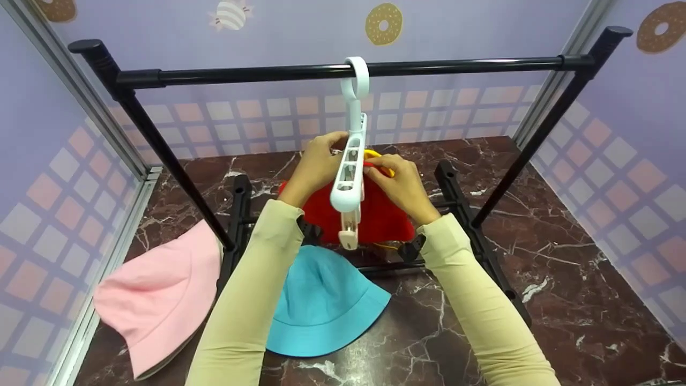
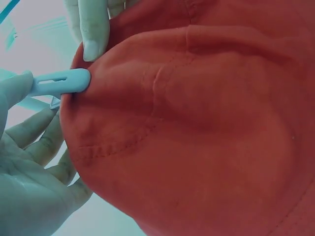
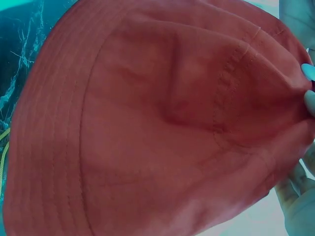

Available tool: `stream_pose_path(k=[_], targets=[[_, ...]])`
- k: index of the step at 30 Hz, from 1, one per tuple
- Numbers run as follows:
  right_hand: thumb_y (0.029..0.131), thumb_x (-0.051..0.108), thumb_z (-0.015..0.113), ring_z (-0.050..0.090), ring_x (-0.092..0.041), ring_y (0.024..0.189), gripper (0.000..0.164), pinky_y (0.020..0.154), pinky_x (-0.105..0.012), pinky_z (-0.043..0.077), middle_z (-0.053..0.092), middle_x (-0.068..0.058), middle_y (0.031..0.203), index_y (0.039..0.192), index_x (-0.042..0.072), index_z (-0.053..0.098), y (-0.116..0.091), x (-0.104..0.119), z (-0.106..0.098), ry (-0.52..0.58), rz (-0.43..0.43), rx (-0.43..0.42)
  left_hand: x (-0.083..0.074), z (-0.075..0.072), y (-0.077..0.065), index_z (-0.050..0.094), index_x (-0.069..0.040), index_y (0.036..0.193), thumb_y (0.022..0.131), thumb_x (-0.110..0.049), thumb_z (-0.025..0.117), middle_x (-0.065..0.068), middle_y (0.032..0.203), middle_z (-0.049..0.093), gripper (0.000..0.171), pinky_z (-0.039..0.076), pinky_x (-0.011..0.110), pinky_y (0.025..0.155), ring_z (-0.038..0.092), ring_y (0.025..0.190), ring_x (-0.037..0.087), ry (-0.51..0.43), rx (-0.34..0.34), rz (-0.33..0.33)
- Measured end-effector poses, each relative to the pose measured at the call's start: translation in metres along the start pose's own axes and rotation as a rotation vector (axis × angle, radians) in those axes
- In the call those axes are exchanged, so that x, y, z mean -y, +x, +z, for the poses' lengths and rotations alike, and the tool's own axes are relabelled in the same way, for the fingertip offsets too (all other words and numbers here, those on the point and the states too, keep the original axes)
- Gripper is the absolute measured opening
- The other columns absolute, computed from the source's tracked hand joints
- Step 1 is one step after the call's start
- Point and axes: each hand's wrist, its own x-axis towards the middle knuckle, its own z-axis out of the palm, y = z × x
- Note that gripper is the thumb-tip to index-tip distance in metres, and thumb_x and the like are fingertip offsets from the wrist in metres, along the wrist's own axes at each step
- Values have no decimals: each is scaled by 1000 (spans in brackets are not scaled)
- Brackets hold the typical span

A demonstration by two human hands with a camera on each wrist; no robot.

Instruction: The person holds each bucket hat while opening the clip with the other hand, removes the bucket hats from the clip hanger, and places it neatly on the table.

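Note:
A red bucket hat [image 1: 375, 214] hangs behind a white clip hanger [image 1: 349, 171], its crown up at the clips. My left hand [image 1: 320, 163] pinches a white clip [image 2: 61, 82] between thumb and fingers, and the clip's tip lies over the edge of the crown. My right hand [image 1: 399, 179] pinches the crown beside the clip, with its fingertips on the red cloth. In the right wrist view the hat [image 3: 147, 113] fills most of the picture, and the stitched brim is at the left.
The hanger's hook sits over a black rack's top bar [image 1: 455, 66]. A blue bucket hat [image 1: 321, 300] lies in front on the dark marbled surface [image 1: 579, 300], and a pink bucket hat [image 1: 161, 295] at the left. Something yellow and curved [image 1: 372, 154] shows by the right hand.

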Motion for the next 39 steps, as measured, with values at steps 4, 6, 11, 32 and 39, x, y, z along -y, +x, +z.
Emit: stream_pose_path(k=[4, 6, 11, 32, 39], targets=[[87, 4, 67, 64, -30, 89, 15, 82, -41, 49, 71, -18, 94, 99, -3, 73, 1, -1, 3, -1, -21, -51, -1, 0, 0, 62, -1, 122, 94, -15, 58, 14, 111, 68, 32, 48, 33, 93, 62, 102, 22, -14, -12, 18], [87, 2, 67, 63, -30, 87, 14, 81, -40, 50, 71, -19, 93, 97, -5, 73, 1, -1, 4, 6, -18, -64, 2, 1, 1, 63, -2, 121, 95, -18, 57, 12, 109, 69, 31, 48, 32, 91, 62, 99, 21, -12, -12, 22], [87, 2, 66, 62, -29, 84, 15, 78, -35, 48, 70, -20, 91, 97, -7, 73, 1, 0, 4, 8, 0, -71, 7, 2, 5, 63, -4, 121, 95, -23, 58, 10, 111, 69, 32, 48, 31, 93, 62, 101, 19, -12, -8, 16], [84, 0, 68, 63, -30, 83, 14, 77, -37, 49, 72, -18, 95, 95, -5, 74, 1, 4, 6, 20, 2, -91, 5, 4, 4, 68, -5, 115, 92, -16, 58, 9, 103, 71, 28, 49, 30, 87, 64, 93, 18, 29, -74, 55], [84, 0, 67, 64, -30, 85, 15, 79, -39, 50, 71, -19, 94, 95, -6, 73, 0, 4, 6, 23, 0, -82, 4, 5, 4, 71, -6, 110, 91, -15, 60, 9, 101, 73, 25, 50, 29, 85, 65, 90, 17, 25, -102, 66]])
